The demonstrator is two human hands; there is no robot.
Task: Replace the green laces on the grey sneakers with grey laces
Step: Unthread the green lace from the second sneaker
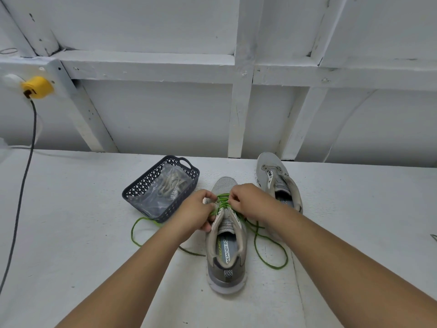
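yellow plug [37, 87] on wall | dark cord [22, 185] hanging | white wall frame [238, 119]

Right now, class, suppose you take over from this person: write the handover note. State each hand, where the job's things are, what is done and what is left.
Left hand: pinching the green lace at the near sneaker's eyelets.
Right hand: pinching the same lace from the other side.
Near sneaker: on the white surface, heel toward you, partly unlaced, loose ends trailing both sides.
Far sneaker: behind and to the right, no lace visible in it.
Grey laces: bagged in the dark basket, left of the near sneaker.
Done: apparently the far sneaker's lace is out.
Left: finish unlacing, then thread grey laces into both.
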